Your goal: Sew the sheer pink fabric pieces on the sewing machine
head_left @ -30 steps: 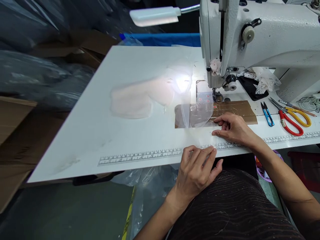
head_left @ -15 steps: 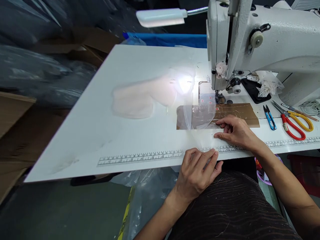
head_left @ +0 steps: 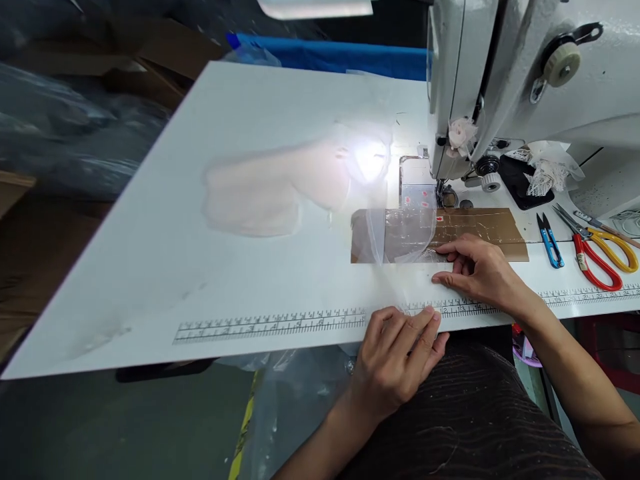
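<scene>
**Sheer fabric [head_left: 407, 233] lying by the presser foot [head_left: 441, 193], both hands nearby**

Head view, clock directions taken from the fabric. The piece is lying flat, partly over a brown sheet [head_left: 493, 230] on the white table [head_left: 150, 267]; the presser foot is standing at about one o'clock. By judgement, it is behaving as light, limp and slippery, prone to creasing or snagging; its stitched border is offering the surest hold, lightly pinched.

At four o'clock, the right hand [head_left: 483, 270] is keeping thumb and index apart, the index tip resting at the fabric's near edge, the other fingers curling under. At six o'clock, the left hand [head_left: 393, 363] is bending its fingers close together at the printed ruler [head_left: 300, 325]; whether they are pinching fabric, one cannot tell. Scissors [head_left: 583, 233] are lying at three o'clock.
</scene>
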Demonstrator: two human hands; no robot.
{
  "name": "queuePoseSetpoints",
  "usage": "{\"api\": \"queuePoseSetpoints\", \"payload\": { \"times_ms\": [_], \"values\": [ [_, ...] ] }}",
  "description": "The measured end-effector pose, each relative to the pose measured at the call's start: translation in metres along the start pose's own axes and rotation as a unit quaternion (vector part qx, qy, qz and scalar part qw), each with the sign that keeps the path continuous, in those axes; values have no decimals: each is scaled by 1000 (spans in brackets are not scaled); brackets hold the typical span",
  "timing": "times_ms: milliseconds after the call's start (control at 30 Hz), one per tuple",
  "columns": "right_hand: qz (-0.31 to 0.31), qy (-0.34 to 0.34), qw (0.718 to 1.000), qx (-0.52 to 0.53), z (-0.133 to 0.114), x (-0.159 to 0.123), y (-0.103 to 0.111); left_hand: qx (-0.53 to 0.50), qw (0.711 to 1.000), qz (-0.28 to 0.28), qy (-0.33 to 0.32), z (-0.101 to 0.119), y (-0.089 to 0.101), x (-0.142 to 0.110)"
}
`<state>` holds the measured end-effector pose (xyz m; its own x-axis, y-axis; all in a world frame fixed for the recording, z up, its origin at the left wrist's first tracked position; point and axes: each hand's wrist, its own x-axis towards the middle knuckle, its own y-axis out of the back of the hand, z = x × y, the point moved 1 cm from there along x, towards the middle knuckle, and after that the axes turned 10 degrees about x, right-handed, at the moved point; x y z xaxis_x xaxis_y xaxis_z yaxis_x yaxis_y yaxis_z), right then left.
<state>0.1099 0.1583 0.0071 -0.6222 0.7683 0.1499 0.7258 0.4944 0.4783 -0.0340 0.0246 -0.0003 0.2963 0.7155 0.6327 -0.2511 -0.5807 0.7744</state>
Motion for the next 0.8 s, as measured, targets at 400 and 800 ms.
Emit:
{"api": "queuePoseSetpoints", "payload": {
  "times_ms": [400,800],
  "values": [
    [93,73,993,-21,-2,-18,6,-143,975,-41,166,-107,33,56],
    [109,84,990,-37,19,-25,-12,-70,963,-136,223,-240,-68,226]
  ]
}}
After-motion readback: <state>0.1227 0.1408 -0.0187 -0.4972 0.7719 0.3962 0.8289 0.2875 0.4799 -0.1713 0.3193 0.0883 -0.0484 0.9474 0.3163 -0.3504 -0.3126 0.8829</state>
